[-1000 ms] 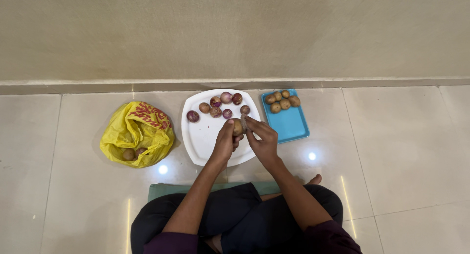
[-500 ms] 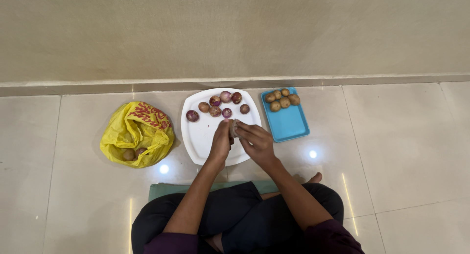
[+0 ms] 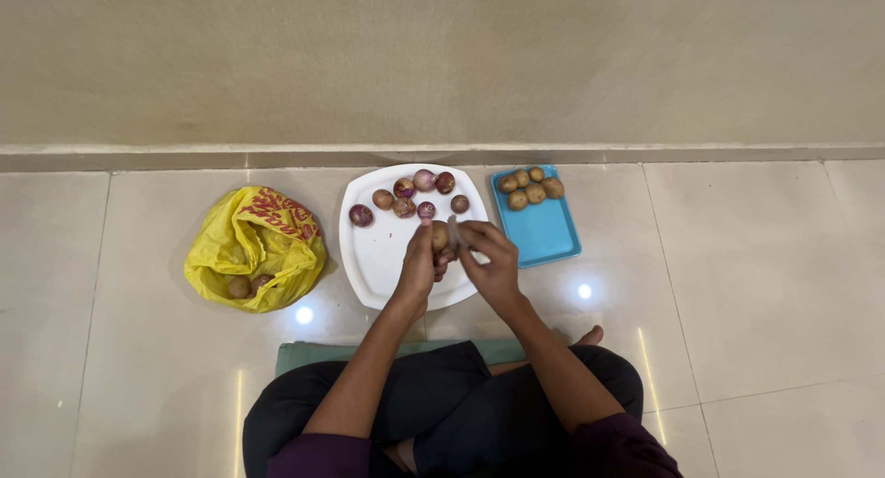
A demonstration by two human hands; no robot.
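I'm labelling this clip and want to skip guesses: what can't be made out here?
Head view only:
- Item between left hand and right hand: mostly covered by fingers.
- Yellow bag: folds hide most contents.
- Pieces on blue tray: too small to identify.

From the square white plastic plate (image 3: 383,261), I see bare tile on its near-left corner, between it and the crumpled yellow plastic bag (image 3: 253,247). Its far edge is crowded with purple onions (image 3: 406,197). Just right, the flat blue rectangular tray (image 3: 544,234) blocks; beyond that, open floor.
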